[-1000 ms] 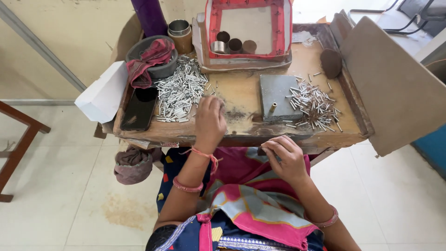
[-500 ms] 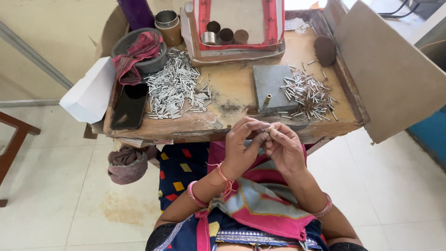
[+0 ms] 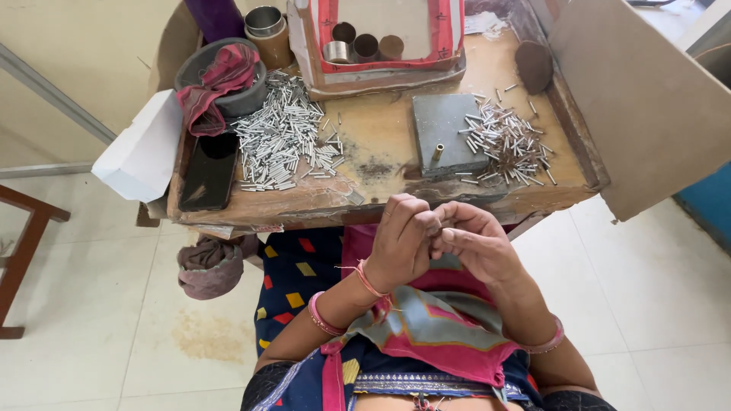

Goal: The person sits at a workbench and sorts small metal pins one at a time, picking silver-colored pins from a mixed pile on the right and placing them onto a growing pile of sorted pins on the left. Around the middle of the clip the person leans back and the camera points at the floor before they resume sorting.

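Observation:
My left hand [image 3: 403, 240] and my right hand [image 3: 476, 245] meet in front of me, just below the near edge of a small wooden work table [image 3: 365, 144]. Their fingertips pinch together around something small that I cannot make out. On the table lies a large heap of short silver metal tubes [image 3: 280, 137] at the left and a smaller heap [image 3: 504, 143] at the right. A grey metal block [image 3: 445, 133] with a small brass peg [image 3: 437, 152] standing on it sits between the heaps.
A black phone [image 3: 209, 171] lies at the table's left end beside a dark bowl with a red cloth [image 3: 221, 80]. A red-rimmed tray [image 3: 381, 42] with small tins, a metal cup [image 3: 266, 27], a white paper [image 3: 141, 148] and a cardboard panel [image 3: 647, 99] surround it.
My left hand came off the table's tube heap and back toward my body. Both hands joined at the table's near edge and now sit a little lower and closer together.

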